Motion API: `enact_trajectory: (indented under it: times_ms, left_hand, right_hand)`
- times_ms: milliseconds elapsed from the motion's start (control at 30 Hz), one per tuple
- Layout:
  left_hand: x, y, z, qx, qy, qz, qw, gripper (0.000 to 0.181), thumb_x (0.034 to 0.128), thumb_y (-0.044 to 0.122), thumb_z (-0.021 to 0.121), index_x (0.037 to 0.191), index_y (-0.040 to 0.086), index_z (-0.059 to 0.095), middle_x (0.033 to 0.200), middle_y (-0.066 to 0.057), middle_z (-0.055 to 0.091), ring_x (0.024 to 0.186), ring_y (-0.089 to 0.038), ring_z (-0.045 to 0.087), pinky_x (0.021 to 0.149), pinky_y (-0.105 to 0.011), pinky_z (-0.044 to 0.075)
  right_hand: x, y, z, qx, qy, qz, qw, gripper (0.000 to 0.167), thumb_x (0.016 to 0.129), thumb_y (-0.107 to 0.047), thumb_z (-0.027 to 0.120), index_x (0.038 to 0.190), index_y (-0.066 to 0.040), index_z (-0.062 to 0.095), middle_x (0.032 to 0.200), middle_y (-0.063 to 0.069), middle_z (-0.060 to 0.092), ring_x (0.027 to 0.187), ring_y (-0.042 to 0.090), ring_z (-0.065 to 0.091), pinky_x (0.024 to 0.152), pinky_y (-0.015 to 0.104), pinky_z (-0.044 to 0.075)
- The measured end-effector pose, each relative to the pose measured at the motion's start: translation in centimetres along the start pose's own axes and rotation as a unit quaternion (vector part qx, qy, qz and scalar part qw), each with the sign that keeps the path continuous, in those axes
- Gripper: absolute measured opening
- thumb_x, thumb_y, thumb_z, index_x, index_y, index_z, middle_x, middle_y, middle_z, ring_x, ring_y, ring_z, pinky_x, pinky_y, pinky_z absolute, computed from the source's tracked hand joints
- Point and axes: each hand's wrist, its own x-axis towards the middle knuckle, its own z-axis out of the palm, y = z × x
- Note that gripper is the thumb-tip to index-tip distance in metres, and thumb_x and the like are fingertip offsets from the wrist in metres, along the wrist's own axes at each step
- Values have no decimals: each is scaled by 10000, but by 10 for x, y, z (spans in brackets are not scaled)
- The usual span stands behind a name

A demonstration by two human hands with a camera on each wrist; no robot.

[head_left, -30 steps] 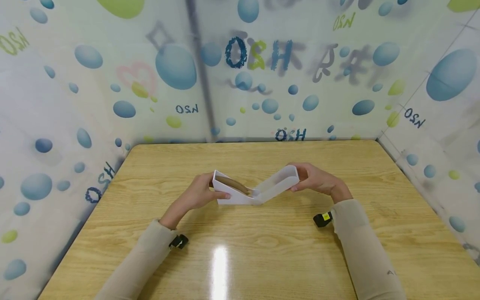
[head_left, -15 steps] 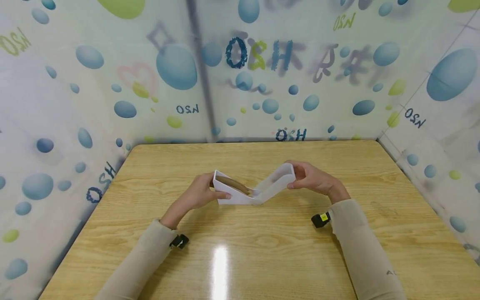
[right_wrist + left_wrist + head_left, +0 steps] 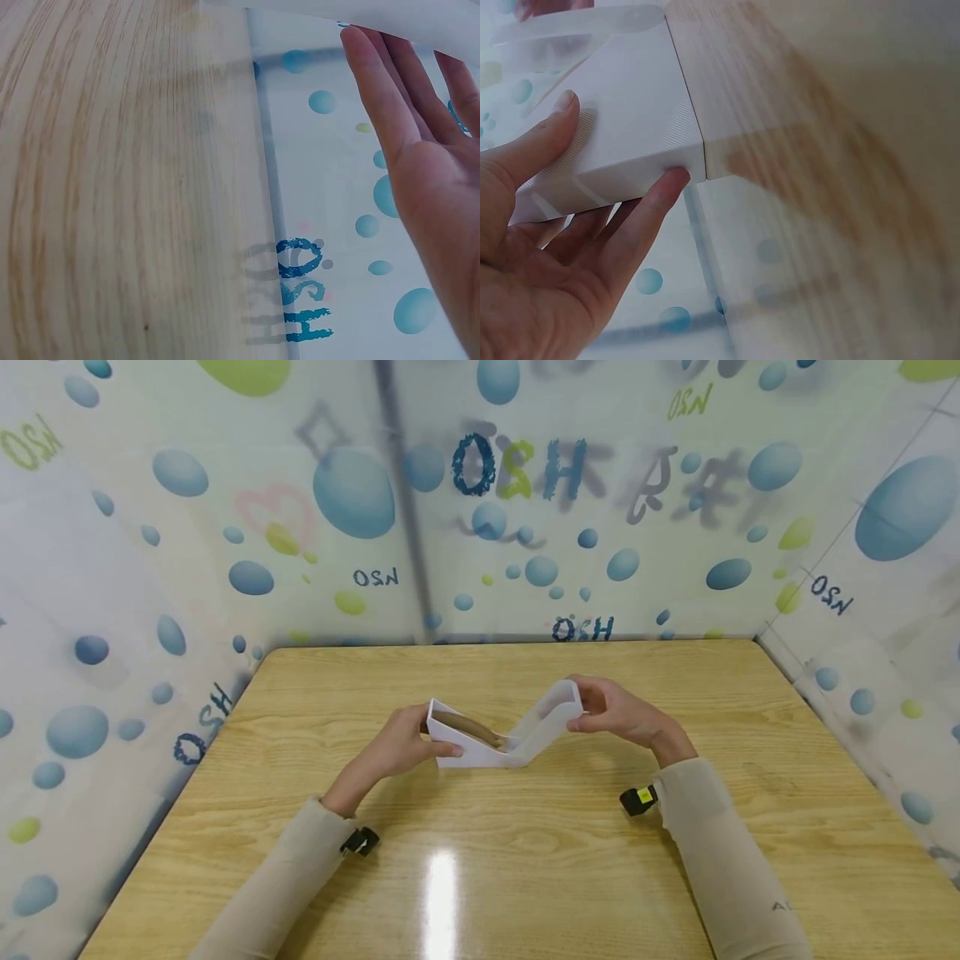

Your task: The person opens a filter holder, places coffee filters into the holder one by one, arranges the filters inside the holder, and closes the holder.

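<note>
A white plastic box stands on the table with its top open. Inside lie thin brown flat pieces whose kind I cannot tell. At the box's right end a translucent lid joins it and slants up to the right. My left hand grips the box's left end, thumb on the near side and other fingers beyond. In the left wrist view the thumb presses the white side wall. My right hand pinches the lid's raised end; in the right wrist view its fingertips are partly hidden behind the lid.
The wooden table surrounds the box, with a bright light reflection near the front. Patterned walls with blue and green spots rise behind and at both sides. A small black camera sits at each sleeve cuff.
My right hand has moved left and slightly upward with the lid, which now stands steeper. The left hand and the box have stayed nearly still.
</note>
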Motion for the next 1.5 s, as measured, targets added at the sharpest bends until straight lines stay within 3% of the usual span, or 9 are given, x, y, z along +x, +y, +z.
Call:
enact_trajectory:
  times_ms: [367, 1033, 1500]
  left_hand:
    - [-1, 0, 0, 24, 23, -33, 10000, 377, 880, 295, 846, 1188, 147, 687, 1046, -30, 748, 985, -214, 730, 825, -378, 565]
    - [-1, 0, 1, 22, -5, -49, 10000, 376, 884, 283, 842, 1193, 139, 684, 1041, -39, 748, 976, -211, 727, 805, -361, 559]
    - [-1, 1, 1, 19, -7, -76, 10000, 381, 881, 289, 845, 1195, 142, 685, 1034, -32, 743, 969, -202, 719, 803, -361, 554]
  right_hand:
    - [3, -3, 3, -82, -9, -36, 10000, 386, 983, -65, 677, 1345, -38, 546, 1224, 46, 674, 1086, 227, 661, 959, 472, 560]
    - [6, -16, 14, -288, 217, 160, 9992, 382, 986, -113, 685, 1339, -52, 554, 1245, 91, 668, 1082, 228, 673, 940, 400, 568]
    - [9, -19, 17, -344, 226, 139, 9991, 353, 993, -127, 682, 1318, -60, 561, 1246, 99, 671, 1130, 252, 668, 963, 480, 554]
